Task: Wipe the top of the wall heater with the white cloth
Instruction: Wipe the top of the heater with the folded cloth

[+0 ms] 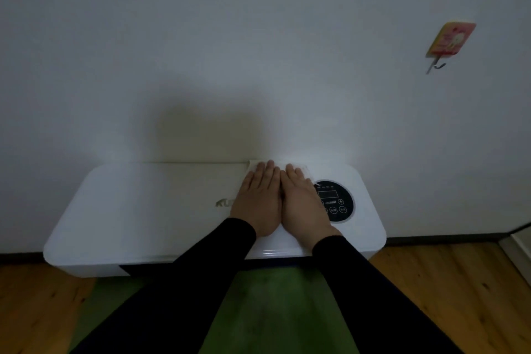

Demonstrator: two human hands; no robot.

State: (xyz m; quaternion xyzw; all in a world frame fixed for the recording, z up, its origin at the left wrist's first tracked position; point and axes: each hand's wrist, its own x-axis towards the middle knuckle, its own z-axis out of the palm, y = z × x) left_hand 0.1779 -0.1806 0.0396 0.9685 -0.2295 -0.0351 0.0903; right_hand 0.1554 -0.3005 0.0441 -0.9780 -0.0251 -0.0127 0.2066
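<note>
A white wall heater [149,210] with rounded corners hangs low on the wall, with a round black control panel [337,201] at its right. A white cloth [254,165] lies on the heater's top edge against the wall, right of centre. My left hand [257,198] and my right hand [304,201] lie flat side by side on the cloth, fingers together and pointing at the wall, palms pressing down. Most of the cloth is hidden under the hands; only its far edge and corners show. My right hand covers the panel's left rim.
A white wall [258,52] rises behind the heater. A small orange adhesive hook [449,39] sticks on it at the upper right. Below are a wooden floor [459,296], a green mat [273,310] and a dark skirting strip [445,238].
</note>
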